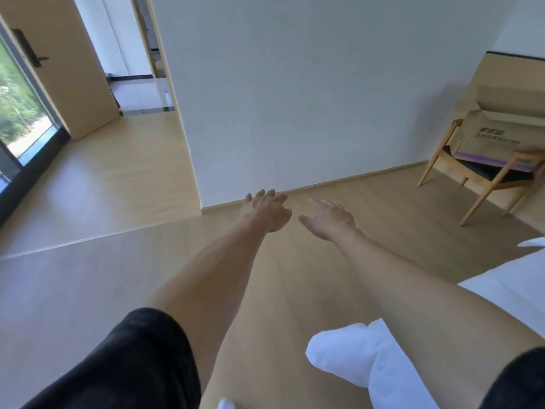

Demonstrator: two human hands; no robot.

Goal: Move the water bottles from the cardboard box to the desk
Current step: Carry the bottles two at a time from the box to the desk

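Head view, left hand: your left hand (267,212) is stretched out ahead of you over the wooden floor (88,290), fingers loosely spread, holding nothing.
Head view, right hand: your right hand (328,221) reaches out just beside the left, apart from it, fingers relaxed and spread, also empty.
Why held so: both arms are extended with free hands, which I judge suits a walk toward the box, ready to take bottles.
Cardboard box: the cardboard box (498,134) sits well to the right of your right hand and beyond it, resting on the seat of a wooden armchair (486,184) by the wall.
Box axis: its long side runs roughly along the chair seat, the printed face turned toward you, the flaps open upward.
Water bottles: none can be seen; the inside of the box is hidden from here.
Desk: not visible.
Near your right arm: white bedding (368,358) lies below it.
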